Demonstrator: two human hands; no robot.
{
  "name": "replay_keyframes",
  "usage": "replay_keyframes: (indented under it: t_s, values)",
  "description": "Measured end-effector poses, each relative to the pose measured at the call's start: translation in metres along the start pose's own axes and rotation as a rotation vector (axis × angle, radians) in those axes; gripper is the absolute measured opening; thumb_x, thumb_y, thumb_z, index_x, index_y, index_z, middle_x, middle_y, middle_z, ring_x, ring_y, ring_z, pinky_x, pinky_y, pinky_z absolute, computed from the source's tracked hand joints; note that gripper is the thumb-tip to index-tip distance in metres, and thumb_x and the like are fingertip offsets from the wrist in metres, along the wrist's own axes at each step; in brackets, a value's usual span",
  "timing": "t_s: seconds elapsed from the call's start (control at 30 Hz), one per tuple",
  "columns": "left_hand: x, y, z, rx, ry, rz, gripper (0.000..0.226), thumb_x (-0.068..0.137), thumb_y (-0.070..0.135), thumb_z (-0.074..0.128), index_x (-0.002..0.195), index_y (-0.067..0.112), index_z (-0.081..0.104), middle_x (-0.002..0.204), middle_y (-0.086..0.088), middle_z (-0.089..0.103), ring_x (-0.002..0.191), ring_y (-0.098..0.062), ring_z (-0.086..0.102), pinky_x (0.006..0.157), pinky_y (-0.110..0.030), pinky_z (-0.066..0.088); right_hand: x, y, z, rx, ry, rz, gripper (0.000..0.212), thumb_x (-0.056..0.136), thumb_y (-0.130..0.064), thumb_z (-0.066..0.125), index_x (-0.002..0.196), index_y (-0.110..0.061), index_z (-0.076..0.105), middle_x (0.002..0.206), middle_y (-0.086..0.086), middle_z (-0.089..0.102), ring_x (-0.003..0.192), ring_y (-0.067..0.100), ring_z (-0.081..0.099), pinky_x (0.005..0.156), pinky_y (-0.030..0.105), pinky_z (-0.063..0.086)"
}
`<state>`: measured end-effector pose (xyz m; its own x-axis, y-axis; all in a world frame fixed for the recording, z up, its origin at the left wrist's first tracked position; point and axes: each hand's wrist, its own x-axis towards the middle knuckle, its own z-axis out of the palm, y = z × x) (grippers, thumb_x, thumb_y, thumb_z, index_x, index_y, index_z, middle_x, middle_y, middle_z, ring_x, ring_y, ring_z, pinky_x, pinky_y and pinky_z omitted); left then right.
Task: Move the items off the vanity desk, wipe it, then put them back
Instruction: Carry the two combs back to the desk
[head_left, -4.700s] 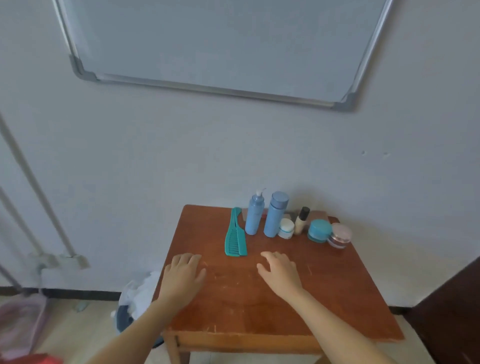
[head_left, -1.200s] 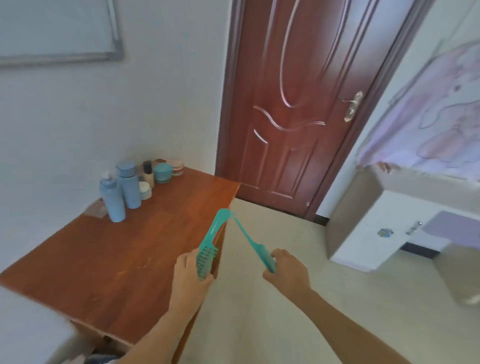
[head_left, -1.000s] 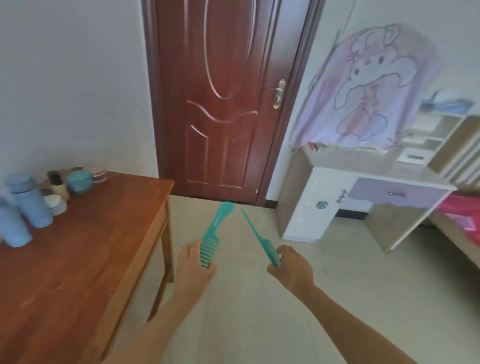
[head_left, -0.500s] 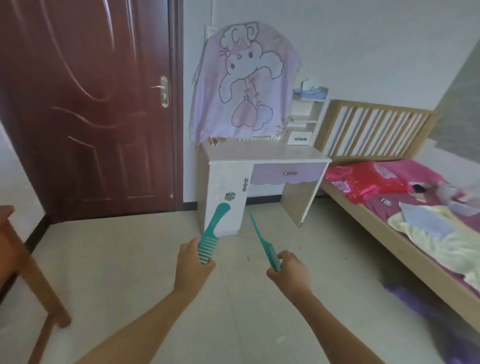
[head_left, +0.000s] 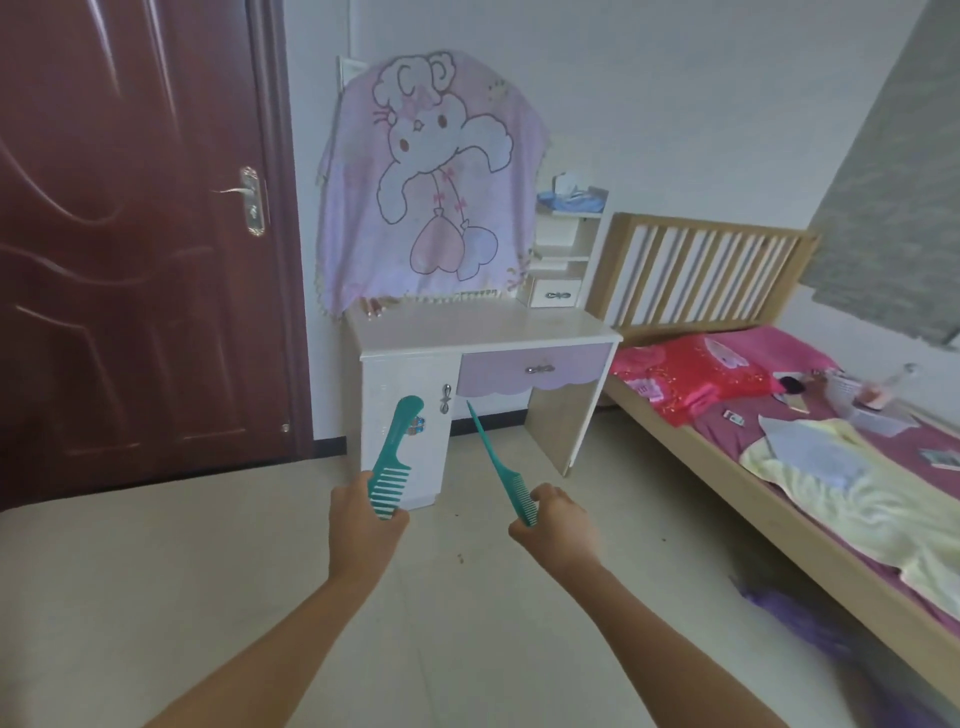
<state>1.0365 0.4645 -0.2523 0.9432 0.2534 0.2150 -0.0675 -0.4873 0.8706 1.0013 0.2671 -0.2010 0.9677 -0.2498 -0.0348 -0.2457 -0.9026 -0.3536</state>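
My left hand (head_left: 363, 525) grips a teal wide-tooth comb (head_left: 394, 457) by its toothed end, handle pointing up. In my right hand (head_left: 553, 525) is a teal tail comb (head_left: 501, 467), pinched at the teeth with its thin tail slanting up and left. Both combs are held in the air over the floor, in front of a white vanity desk (head_left: 483, 332) with a purple drawer and a bare cream top. A pink cartoon cloth (head_left: 431, 182) hangs over the desk's back. The brown table with the bottles is out of view.
A dark red door (head_left: 135, 234) stands shut to the left of the desk. A wooden bed (head_left: 727, 457) with red and yellow bedding and loose items runs along the right. Small shelves (head_left: 566, 244) sit on the desk's right rear. Pale floor lies between me and the desk.
The view has swung right, away from the brown table, to face the white desk, which is now closer. Both hands still hold the combs in the same way.
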Motion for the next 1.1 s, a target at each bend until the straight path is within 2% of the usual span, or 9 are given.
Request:
replay_keyframes:
  t_s: [0.1, 0.23, 0.33, 0.43, 0.53, 0.63, 0.73, 1.0, 1.1]
  values:
    - [0.051, -0.006, 0.016, -0.034, 0.025, -0.014, 0.037, 0.066, -0.001, 0.061, 0.102, 0.006, 0.056, 0.092, -0.011, 0.054, 0.094, -0.025, 0.046, 0.070, -0.034, 0.045, 0.052, -0.022, -0.003, -0.026, 0.004, -0.049, 0.037, 0.082, -0.028, 0.055, 0.116, -0.014, 0.049, 0.115, 0.003, 0.057, 0.097, 0.020, 0.057, 0.066, 0.024, 0.041]
    - [0.117, -0.004, 0.034, -0.054, 0.030, -0.043, 0.032, 0.064, -0.003, 0.061, 0.094, 0.005, 0.056, 0.084, -0.012, 0.054, 0.085, -0.032, 0.052, 0.061, -0.032, 0.042, 0.117, -0.048, -0.005, -0.017, -0.010, -0.080, 0.036, 0.083, -0.026, 0.054, 0.116, -0.013, 0.048, 0.115, 0.003, 0.055, 0.095, 0.020, 0.057, 0.067, 0.025, 0.041]
    - [0.159, 0.002, 0.049, -0.054, 0.037, -0.017, 0.031, 0.065, -0.004, 0.061, 0.094, 0.006, 0.057, 0.083, -0.008, 0.051, 0.083, -0.027, 0.050, 0.065, -0.034, 0.046, 0.162, -0.055, -0.003, -0.003, -0.002, -0.077, 0.036, 0.082, -0.026, 0.054, 0.116, -0.014, 0.048, 0.116, 0.003, 0.055, 0.096, 0.021, 0.057, 0.069, 0.026, 0.043]
    - [0.189, 0.005, 0.071, -0.037, 0.023, -0.014, 0.028, 0.066, -0.005, 0.061, 0.090, 0.008, 0.055, 0.081, -0.006, 0.050, 0.077, -0.021, 0.046, 0.058, -0.028, 0.039, 0.198, -0.052, 0.002, -0.026, -0.019, -0.058, 0.038, 0.083, -0.028, 0.055, 0.117, -0.015, 0.048, 0.116, 0.002, 0.056, 0.096, 0.019, 0.057, 0.067, 0.023, 0.040]
    - [0.218, -0.002, 0.097, -0.013, -0.011, -0.017, 0.025, 0.064, -0.002, 0.063, 0.087, 0.006, 0.057, 0.079, -0.011, 0.055, 0.068, -0.023, 0.050, 0.050, -0.024, 0.036, 0.233, -0.043, 0.009, -0.007, -0.040, -0.027, 0.038, 0.083, -0.028, 0.056, 0.118, -0.015, 0.048, 0.117, 0.002, 0.056, 0.095, 0.017, 0.058, 0.066, 0.020, 0.042]
    - [0.247, -0.002, 0.122, -0.004, -0.017, -0.049, 0.029, 0.066, 0.000, 0.064, 0.094, 0.005, 0.056, 0.086, -0.012, 0.053, 0.074, -0.024, 0.051, 0.058, -0.030, 0.043, 0.277, -0.034, 0.008, 0.029, -0.038, -0.013, 0.038, 0.084, -0.027, 0.056, 0.118, -0.015, 0.047, 0.117, 0.002, 0.057, 0.094, 0.017, 0.059, 0.068, 0.023, 0.049]
    - [0.280, 0.007, 0.146, 0.002, -0.004, -0.045, 0.031, 0.073, 0.003, 0.065, 0.099, 0.012, 0.051, 0.095, -0.007, 0.047, 0.080, -0.018, 0.048, 0.066, -0.027, 0.042, 0.329, -0.027, 0.004, 0.049, -0.032, -0.019, 0.037, 0.083, -0.028, 0.056, 0.117, -0.016, 0.047, 0.112, 0.003, 0.060, 0.087, 0.018, 0.061, 0.070, 0.027, 0.052]
    - [0.378, 0.026, 0.212, 0.010, 0.102, -0.117, 0.034, 0.075, 0.000, 0.066, 0.105, 0.007, 0.051, 0.096, -0.010, 0.046, 0.069, -0.009, 0.046, 0.055, -0.013, 0.036, 0.478, -0.014, -0.003, 0.088, -0.107, -0.125, 0.037, 0.080, -0.027, 0.057, 0.113, -0.013, 0.050, 0.108, 0.003, 0.058, 0.086, 0.019, 0.061, 0.076, 0.031, 0.053]
    - [0.396, 0.023, 0.235, 0.002, 0.134, -0.136, 0.032, 0.071, -0.004, 0.066, 0.095, 0.011, 0.051, 0.088, -0.008, 0.049, 0.070, -0.008, 0.046, 0.057, -0.014, 0.035, 0.521, -0.013, 0.006, 0.046, -0.140, -0.168, 0.036, 0.081, -0.029, 0.056, 0.114, -0.014, 0.050, 0.111, 0.001, 0.058, 0.092, 0.020, 0.060, 0.078, 0.029, 0.050]
